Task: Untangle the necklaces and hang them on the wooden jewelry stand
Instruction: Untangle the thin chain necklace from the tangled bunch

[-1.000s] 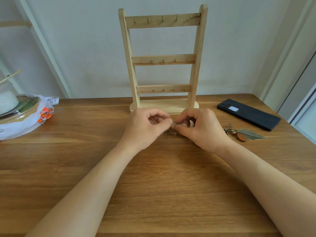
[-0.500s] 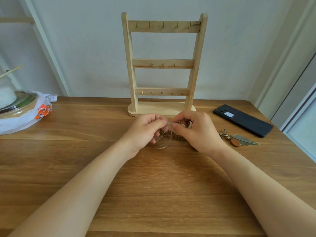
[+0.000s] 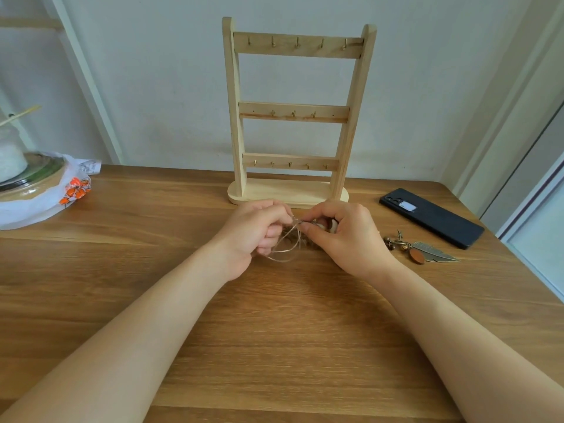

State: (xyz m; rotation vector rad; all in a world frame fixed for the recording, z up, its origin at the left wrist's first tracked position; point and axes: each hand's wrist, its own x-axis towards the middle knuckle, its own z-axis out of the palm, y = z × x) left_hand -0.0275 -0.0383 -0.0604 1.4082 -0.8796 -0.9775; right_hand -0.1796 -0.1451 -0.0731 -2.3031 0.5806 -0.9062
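Note:
A tangle of thin tan necklace cords sits between my hands, just in front of the wooden jewelry stand. My left hand pinches the cords at the knot, fingers curled. My right hand pinches the same knot from the other side and covers some pale beads. A loop of cord hangs down to the table below my left fingers. The stand has three rails with small hooks, all bare. A feather pendant with an orange drop lies on the table to the right.
A black phone lies at the right, near the table's edge. At the far left a white plastic bag with orange print holds a glass-lidded dish. The wooden table runs up to the wall behind the stand.
My hands have pulled slightly apart at the knot, and a loop of cord has come loose and hangs below my left hand. The view has tilted a little lower.

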